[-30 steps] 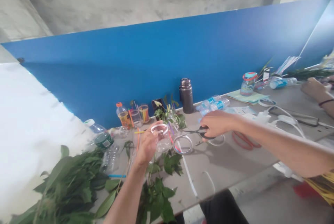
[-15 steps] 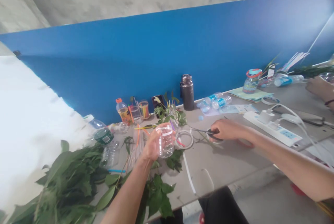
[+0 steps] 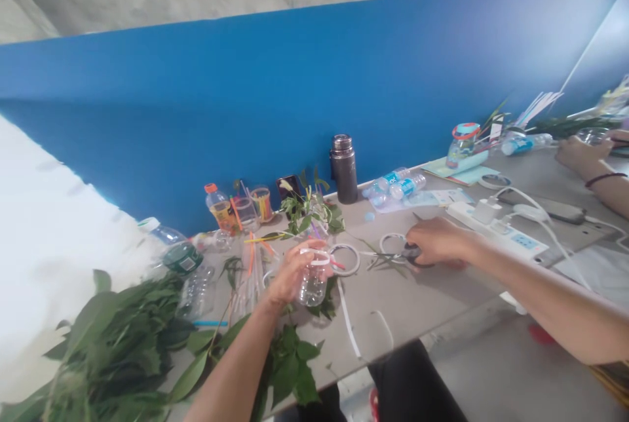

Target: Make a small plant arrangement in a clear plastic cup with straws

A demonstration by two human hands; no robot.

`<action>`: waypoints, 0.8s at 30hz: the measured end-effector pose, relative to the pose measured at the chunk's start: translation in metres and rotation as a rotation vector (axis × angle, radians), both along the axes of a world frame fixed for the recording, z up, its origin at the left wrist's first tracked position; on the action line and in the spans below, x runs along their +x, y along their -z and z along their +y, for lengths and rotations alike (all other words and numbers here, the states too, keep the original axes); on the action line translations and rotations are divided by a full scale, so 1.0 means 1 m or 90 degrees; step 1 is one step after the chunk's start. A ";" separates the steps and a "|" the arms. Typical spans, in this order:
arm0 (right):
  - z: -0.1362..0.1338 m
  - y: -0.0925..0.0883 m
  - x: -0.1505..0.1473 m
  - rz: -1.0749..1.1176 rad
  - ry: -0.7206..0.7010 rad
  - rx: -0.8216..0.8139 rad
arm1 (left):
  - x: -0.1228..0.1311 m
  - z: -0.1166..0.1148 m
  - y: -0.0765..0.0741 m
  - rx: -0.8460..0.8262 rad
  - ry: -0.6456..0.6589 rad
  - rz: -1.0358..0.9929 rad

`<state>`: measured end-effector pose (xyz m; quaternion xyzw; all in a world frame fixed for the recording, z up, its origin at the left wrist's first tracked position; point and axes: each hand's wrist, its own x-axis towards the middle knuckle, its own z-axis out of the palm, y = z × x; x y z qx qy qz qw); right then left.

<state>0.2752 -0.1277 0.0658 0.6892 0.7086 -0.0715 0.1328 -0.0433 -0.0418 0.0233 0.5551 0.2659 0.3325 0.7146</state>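
My left hand (image 3: 287, 278) is closed around a clear plastic cup (image 3: 313, 286), seemingly a cut bottle base, with a white band at its rim. The cup is tilted above the table. My right hand (image 3: 435, 244) has its fingers around the dark handles of a pair of scissors (image 3: 390, 257), low over the table; the blades point left and stand slightly apart. Between the hands lies a white tape ring (image 3: 345, 259) with a red piece by it. Another ring (image 3: 393, 243) lies beside the scissors. Leafy stems (image 3: 295, 363) are below my left hand.
A dark thermos (image 3: 343, 170) stands by the blue partition. A power strip (image 3: 496, 229) with cables lies right of my right hand. Piled leaves (image 3: 113, 343) and a green-labelled bottle (image 3: 181, 255) are at left. Another person's hands (image 3: 582, 156) work at far right.
My right hand has shifted right with the scissors, uncovering the ring beside them, and the blades now show apart. The cup in my left hand is slightly lower and more tilted. The view has shifted.
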 end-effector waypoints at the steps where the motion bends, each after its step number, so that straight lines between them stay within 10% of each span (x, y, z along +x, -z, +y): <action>1: -0.001 0.000 0.000 0.005 0.003 0.003 | 0.003 0.000 0.004 -0.008 -0.004 0.017; 9: -0.007 0.009 0.009 0.120 0.018 0.063 | 0.012 0.002 0.026 -0.068 0.043 0.144; 24: 0.017 0.045 0.041 0.124 0.130 0.099 | 0.006 0.006 0.021 -0.122 0.050 0.103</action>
